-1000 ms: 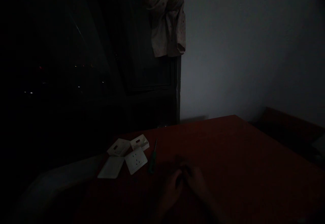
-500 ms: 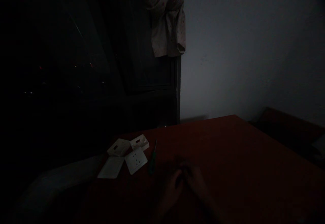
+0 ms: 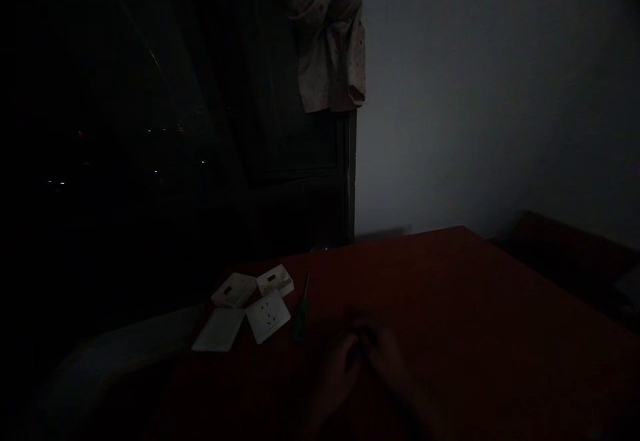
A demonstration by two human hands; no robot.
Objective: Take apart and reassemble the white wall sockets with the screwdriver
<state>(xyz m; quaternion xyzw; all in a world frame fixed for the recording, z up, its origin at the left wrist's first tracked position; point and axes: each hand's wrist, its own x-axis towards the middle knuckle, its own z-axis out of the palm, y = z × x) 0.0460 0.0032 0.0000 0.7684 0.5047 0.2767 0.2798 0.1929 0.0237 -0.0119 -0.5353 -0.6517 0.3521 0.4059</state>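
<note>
In the dim light my left hand (image 3: pixel 341 369) and my right hand (image 3: pixel 386 355) meet over the table's near part, fingers curled inward and thumbs close together. Shadow covers the fingertips, and whatever they hold, if anything, is hidden. Left of my hands lies a screwdriver (image 3: pixel 301 317) with a green handle, its shaft pointing away from me. Beyond it is a white socket panel (image 3: pixel 269 316) with dark slots, beside a plain white plate (image 3: pixel 219 329). Two white mounting boxes, a left one (image 3: pixel 235 291) and a right one (image 3: pixel 275 281), lie behind the plates.
The reddish-brown table (image 3: pixel 425 274) ends at a far edge near the pale wall (image 3: pixel 480 107). A dark window (image 3: pixel 150 127) fills the left, with a bunched curtain (image 3: pixel 333 41) hanging above. Another reddish surface (image 3: pixel 560 237) stands at the right.
</note>
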